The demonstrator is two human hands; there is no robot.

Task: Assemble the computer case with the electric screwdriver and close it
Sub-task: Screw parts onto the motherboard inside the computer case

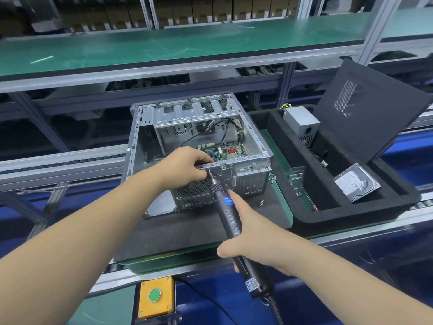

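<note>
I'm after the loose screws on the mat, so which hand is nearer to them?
The right hand, which grips the electric screwdriver just left of the screws. The left hand is farther away, up on the computer case rim.

Two bare forearms, no sleeves in sight

The left hand (185,166) and right hand (248,233) wear no gloves, rings, watch or wrist strap; both arms show uncovered from the wrists to the frame's edge.
</note>
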